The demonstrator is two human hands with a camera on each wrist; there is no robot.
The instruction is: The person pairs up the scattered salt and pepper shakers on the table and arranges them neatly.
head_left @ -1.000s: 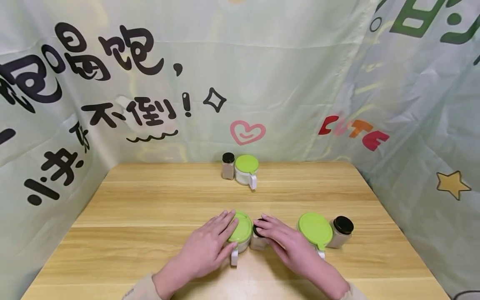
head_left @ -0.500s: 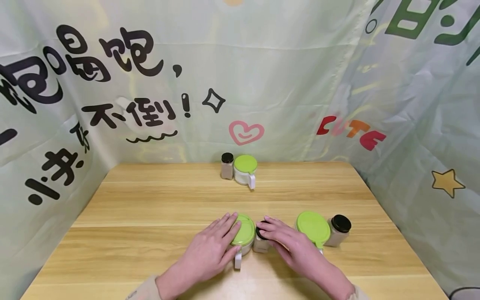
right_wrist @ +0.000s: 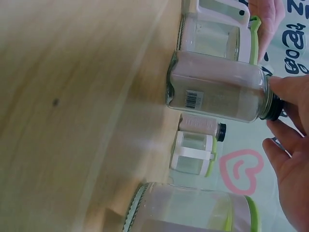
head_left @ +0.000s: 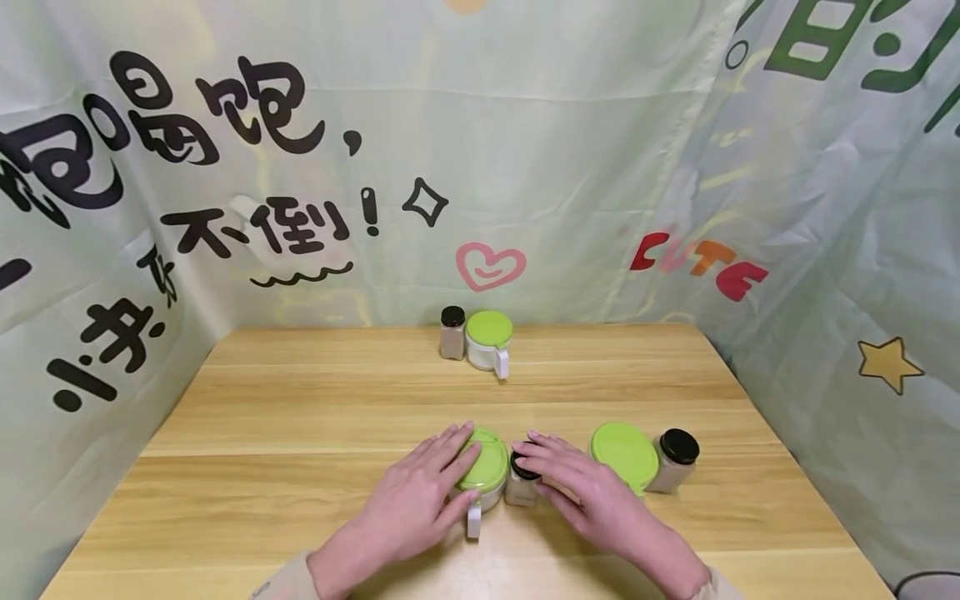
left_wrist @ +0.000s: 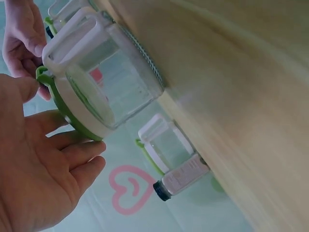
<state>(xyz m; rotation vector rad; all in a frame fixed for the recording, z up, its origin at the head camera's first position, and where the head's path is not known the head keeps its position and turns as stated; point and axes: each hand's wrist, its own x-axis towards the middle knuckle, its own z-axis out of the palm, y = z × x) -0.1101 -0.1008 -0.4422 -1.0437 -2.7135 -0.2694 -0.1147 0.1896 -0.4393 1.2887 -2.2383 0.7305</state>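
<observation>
The left hand (head_left: 416, 496) curves its fingers and thumb round a green-lidded jar (left_wrist: 125, 87) at the top — probably to steady it upright. Just beside those fingers, the right hand (head_left: 592, 496) pinches a black-capped bottle (right_wrist: 217, 89), likely there because the narrow top suits fingertips. Beyond both, a far jar (head_left: 483, 356) and far bottle (head_left: 452, 342) stand side by side on the counter (head_left: 300, 417).

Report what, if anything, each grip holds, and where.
Right grip pinches the small jar by its black cap. Left grip touches the green lid of a handled jar; whether it holds it cannot be told.
</observation>
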